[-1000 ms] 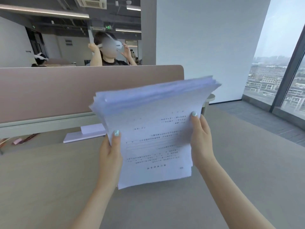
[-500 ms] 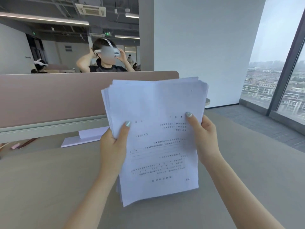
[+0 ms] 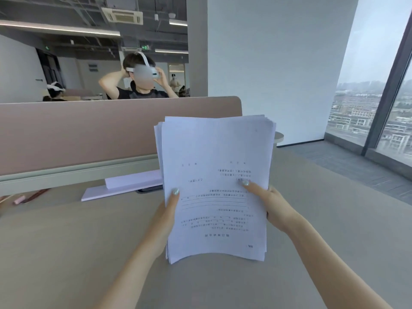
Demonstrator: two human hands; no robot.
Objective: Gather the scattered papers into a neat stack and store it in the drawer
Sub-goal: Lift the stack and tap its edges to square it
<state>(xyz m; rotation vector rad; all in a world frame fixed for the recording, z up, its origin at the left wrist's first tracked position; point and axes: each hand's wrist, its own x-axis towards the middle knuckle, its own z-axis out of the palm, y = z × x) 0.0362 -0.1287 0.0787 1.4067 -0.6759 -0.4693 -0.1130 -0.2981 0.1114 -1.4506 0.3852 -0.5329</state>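
A thick stack of white printed papers (image 3: pixel 214 152) stands nearly upright in front of me, its bottom edge close to or touching the beige desk (image 3: pixel 66 253). My left hand (image 3: pixel 166 217) grips the stack's left edge, thumb on the front sheet. My right hand (image 3: pixel 270 205) grips the right edge, thumb also on the front. The print reads upside down. The sheet edges are slightly uneven along the left side. No drawer is in view.
A white monitor base (image 3: pixel 124 186) and a dark phone (image 3: pixel 149 189) sit at the back of the desk under a pink partition (image 3: pixel 89 130). Pens (image 3: pixel 33 196) lie at the far left. A person wearing a headset sits behind the partition. Windows are on the right.
The stack has tipped from a tilted-back pose to nearly upright and dropped toward the desk. Both hands stayed on its sides.
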